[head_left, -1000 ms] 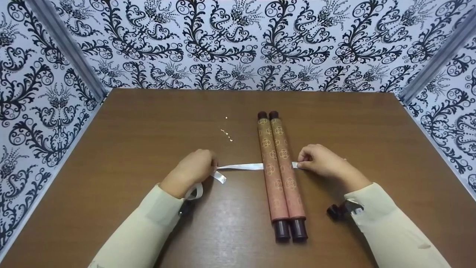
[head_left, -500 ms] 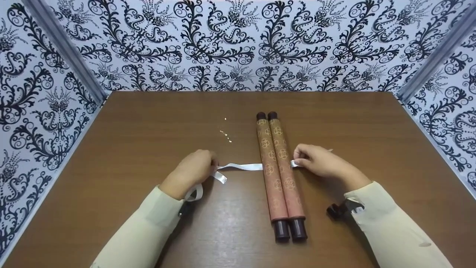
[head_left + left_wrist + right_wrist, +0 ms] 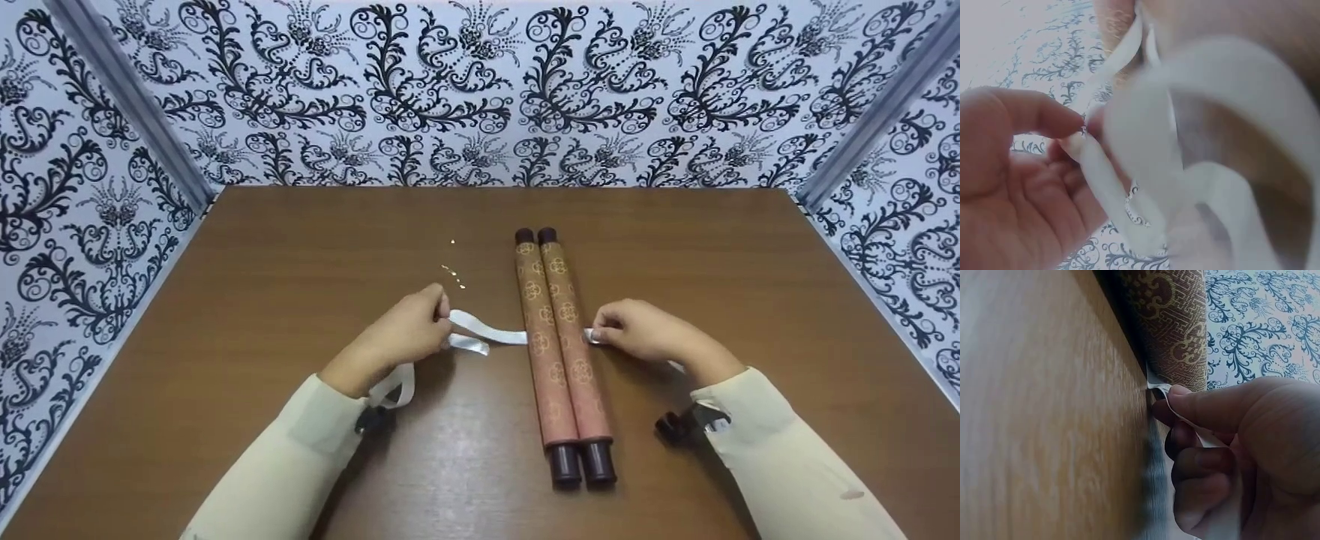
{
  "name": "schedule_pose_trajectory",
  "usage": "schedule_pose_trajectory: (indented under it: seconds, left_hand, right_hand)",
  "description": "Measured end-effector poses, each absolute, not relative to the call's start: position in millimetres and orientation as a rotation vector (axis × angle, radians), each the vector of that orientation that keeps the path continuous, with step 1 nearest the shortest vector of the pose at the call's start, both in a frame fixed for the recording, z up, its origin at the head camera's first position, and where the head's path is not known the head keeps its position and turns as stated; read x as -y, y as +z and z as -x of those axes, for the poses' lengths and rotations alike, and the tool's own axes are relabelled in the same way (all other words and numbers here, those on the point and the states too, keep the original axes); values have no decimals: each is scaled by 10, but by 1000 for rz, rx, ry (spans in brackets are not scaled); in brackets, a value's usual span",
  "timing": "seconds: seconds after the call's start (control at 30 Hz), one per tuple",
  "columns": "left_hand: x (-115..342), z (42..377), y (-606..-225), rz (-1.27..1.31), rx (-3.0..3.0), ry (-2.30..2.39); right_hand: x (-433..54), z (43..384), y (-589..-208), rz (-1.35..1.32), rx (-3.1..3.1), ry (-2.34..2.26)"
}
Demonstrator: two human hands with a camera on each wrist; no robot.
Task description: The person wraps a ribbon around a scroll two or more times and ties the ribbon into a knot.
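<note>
Two long brown-and-pink patterned cylindrical rolls (image 3: 556, 337) lie side by side on the brown wood-grain table (image 3: 337, 240), running near to far, a little right of its middle. Crosswise beneath both passes a flat white fabric ribbon (image 3: 495, 333), emerging left toward the bare left hand (image 3: 405, 330) and right into the fingertips of the bare right hand (image 3: 637, 330) (just beside the right-hand roll). A short tail of it points from the left hand toward the rolls; a loop hangs by that wrist. Behind the table stands a black-and-white scroll-patterned wall (image 3: 480, 97).
</note>
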State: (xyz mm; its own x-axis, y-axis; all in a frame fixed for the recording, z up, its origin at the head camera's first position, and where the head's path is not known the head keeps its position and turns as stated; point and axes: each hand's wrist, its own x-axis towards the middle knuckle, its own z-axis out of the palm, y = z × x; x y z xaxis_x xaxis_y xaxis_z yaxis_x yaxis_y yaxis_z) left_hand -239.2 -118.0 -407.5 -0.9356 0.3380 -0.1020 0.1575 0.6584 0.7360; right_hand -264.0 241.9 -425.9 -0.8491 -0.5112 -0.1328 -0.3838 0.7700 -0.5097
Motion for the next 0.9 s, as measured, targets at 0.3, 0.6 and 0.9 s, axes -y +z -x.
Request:
schedule_pose_trajectory:
  seconds: [0.3, 0.6, 0.9]
  left_hand:
    - [1057, 2501, -3946, -506, -2454, 1376]
    - [1107, 2509, -4086, -523, -2627, 1188]
    - [1117, 2495, -4122, -463, -2576, 1180]
  right_hand:
    - [-2480, 2671, -4252, 703, -2686, -749]
    - [-2549, 2682, -4177, 721, -2627, -831]
    - [-2743, 2721, -4115, 597, -2525, -998]
